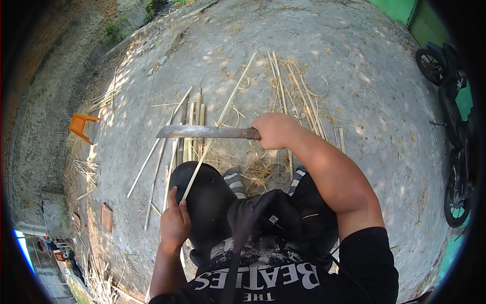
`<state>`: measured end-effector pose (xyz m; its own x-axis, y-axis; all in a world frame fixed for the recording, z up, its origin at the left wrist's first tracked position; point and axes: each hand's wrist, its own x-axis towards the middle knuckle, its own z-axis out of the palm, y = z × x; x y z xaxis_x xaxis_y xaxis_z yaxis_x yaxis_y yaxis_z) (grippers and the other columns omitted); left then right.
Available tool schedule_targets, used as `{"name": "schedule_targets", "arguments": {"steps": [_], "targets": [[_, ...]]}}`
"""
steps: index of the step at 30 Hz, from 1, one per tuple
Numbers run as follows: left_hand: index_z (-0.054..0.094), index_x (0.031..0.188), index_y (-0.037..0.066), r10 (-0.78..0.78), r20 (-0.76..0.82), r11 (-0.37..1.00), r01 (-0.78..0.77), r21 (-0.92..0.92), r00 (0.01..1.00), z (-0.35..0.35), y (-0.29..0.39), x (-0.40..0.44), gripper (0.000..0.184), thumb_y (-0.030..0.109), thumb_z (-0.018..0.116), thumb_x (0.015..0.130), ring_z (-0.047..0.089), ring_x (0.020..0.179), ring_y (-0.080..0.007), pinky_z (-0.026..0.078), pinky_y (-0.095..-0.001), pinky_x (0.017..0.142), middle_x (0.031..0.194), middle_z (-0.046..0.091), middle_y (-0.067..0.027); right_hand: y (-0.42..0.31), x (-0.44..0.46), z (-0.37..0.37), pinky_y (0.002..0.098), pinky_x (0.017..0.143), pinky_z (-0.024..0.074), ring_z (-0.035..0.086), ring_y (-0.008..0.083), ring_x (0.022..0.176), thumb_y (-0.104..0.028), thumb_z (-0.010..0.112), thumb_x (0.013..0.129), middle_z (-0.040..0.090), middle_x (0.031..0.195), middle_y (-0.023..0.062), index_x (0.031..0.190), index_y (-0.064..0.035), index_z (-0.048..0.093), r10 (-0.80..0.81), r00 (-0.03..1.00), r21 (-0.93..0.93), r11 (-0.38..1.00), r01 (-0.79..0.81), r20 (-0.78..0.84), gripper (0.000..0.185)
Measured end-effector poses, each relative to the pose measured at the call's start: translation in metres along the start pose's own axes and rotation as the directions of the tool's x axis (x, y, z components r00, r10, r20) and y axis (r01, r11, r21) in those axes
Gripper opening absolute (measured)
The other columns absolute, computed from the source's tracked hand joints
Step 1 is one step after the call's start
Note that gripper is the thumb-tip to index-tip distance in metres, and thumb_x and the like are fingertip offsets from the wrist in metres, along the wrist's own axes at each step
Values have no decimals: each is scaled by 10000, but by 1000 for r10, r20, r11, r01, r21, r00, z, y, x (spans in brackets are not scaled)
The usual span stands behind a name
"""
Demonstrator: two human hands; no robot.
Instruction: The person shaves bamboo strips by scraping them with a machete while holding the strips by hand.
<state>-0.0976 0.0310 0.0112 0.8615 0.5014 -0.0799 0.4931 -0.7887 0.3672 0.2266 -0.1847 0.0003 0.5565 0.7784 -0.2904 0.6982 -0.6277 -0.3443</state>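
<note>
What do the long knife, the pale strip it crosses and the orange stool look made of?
The knife's blade looks like dull steel: grey with a soft sheen; its brown handle may be wood. The strip seems to be raw split bamboo, being pale, narrow and straight, though other wood is possible. The stool looks like smooth moulded plastic, evenly bright orange.

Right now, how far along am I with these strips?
Likely done: the thin strips and shavings on the ground. In hand: one pale strip in your left hand, the knife in your right hand across it. Left, perhaps: the wider pieces near your knee; I can't tell how many.
</note>
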Motion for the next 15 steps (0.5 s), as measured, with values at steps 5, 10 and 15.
{"name": "schedule_targets", "arguments": {"steps": [5, 10, 15], "targets": [[393, 1508, 22, 17, 6, 1000, -17, 9, 1000, 2, 0, -3, 476, 243, 452, 1090, 672, 737, -518, 502, -568, 625, 781, 688, -289, -26, -10, 5, 488, 832, 571, 715, 354, 984, -169, 679, 795, 746, 1004, 120, 993, -144, 732, -147, 988, -49, 988, 150, 52, 206], [376, 1510, 7, 9, 19, 1000, -9, 6, 1000, 0, -3, -2, 487, 242, 444, 1089, 673, 725, -514, 498, -564, 619, 761, 685, -279, 31, 10, 4, 523, 782, 548, 706, 387, 921, -210, 708, 787, 731, 910, 154, 937, -120, 718, 9, 1000, 55, 998, -7, -27, 176], [370, 1512, -1, 13, 31, 1000, -13, -17, 999, -2, -4, 0, 493, 238, 443, 1087, 669, 712, -510, 493, -559, 612, 750, 681, -273, 6, -2, -3, 493, 827, 566, 714, 351, 976, -164, 681, 779, 744, 987, 122, 966, -144, 726, -13, 1000, 24, 1000, 13, -14, 194]]}}
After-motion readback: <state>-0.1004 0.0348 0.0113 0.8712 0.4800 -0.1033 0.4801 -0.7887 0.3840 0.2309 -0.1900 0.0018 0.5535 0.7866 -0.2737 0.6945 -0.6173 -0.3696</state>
